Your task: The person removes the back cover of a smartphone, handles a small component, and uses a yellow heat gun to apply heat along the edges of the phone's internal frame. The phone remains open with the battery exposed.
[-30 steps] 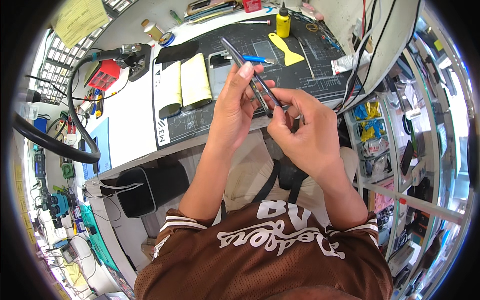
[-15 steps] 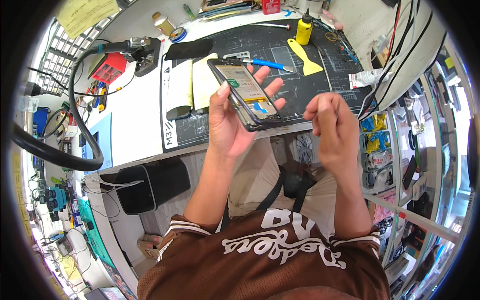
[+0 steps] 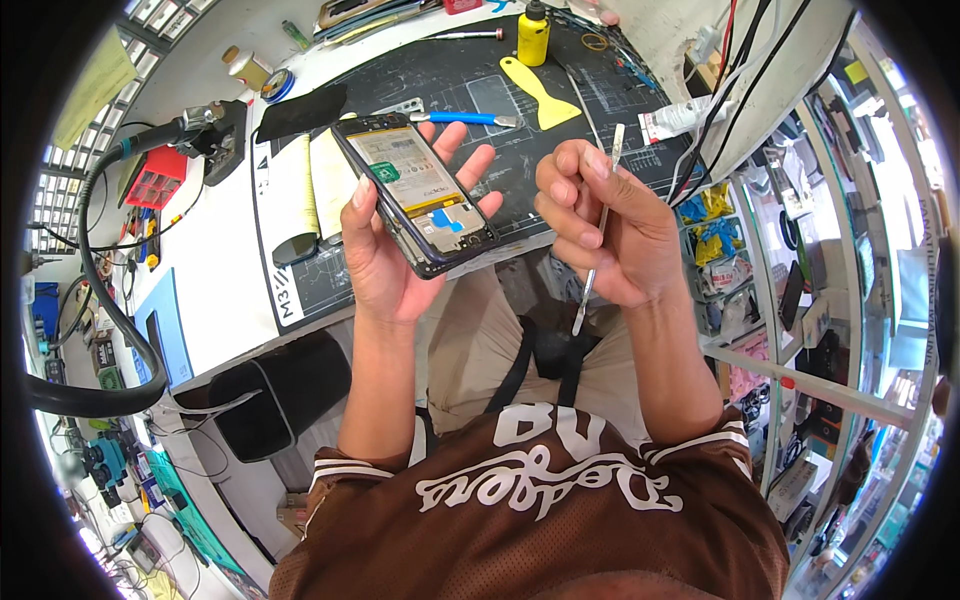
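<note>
Phone [image 3: 415, 170] with its back open, held in the air over the near edge of the white workbench [image 3: 215, 265], left of the middle. It tilts in the left hand [image 3: 388, 288], which is closed loosely around it: the thumb lies along the left long edge, while the fingers spread out past the right one. To the right, apart from the phone, the right hand [image 3: 620, 230] is clamped on a slim metal tool [image 3: 590, 284], its fingers curled around the shaft, the flat tips free at both ends.

The phone looks light and stiff, yet its bared inside is probably fragile, and the dark, glossy frame [image 3: 458, 263] may be slippery. The two long edges seem the safest hold, with fingertips clear of the silvery, flat battery [image 3: 418, 183], the gold strip [image 3: 418, 207] and the bright blue patch [image 3: 447, 222] near the phone's near end. The tool appears hard and smooth.

Beyond the hands, a black mat [image 3: 612, 85] with fine pale lines carries a blue-handled blade [image 3: 465, 118], a flat yellow scraper [image 3: 545, 95] flaring at its near end, probably bendy plastic, and a rounded yellow bottle [image 3: 533, 40] with a black cap.
</note>
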A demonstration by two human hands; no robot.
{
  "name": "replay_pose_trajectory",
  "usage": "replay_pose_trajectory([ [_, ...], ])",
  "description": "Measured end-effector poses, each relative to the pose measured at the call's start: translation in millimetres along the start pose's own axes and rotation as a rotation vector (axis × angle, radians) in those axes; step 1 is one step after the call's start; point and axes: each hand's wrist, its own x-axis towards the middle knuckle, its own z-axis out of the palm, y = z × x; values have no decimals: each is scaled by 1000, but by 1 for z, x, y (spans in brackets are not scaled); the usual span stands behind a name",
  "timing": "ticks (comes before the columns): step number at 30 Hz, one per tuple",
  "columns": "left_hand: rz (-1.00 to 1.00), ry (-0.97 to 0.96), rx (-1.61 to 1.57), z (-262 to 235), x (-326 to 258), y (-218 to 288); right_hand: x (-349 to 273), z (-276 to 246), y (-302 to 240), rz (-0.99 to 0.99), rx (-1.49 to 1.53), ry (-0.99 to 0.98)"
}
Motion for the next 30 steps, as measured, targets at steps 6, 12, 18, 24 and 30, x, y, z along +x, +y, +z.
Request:
replay_pose_trajectory([
  [6,0,-31,-59,-3,-1,-1,-2,4,2,17,-246,213],
  [12,46,7,-78,1,-4,-5,-3,5,14,-3,-742,474],
  [18,46,-17,-70,13,-5,-9,-16,22,44,-2,-825,303],
  [24,-32,-36,-285,15,-9,-7,-19,9,57,153,-347,341],
  [30,13,-9,-96,12,-4,-16,-6,7,70,186,-37,218],
])
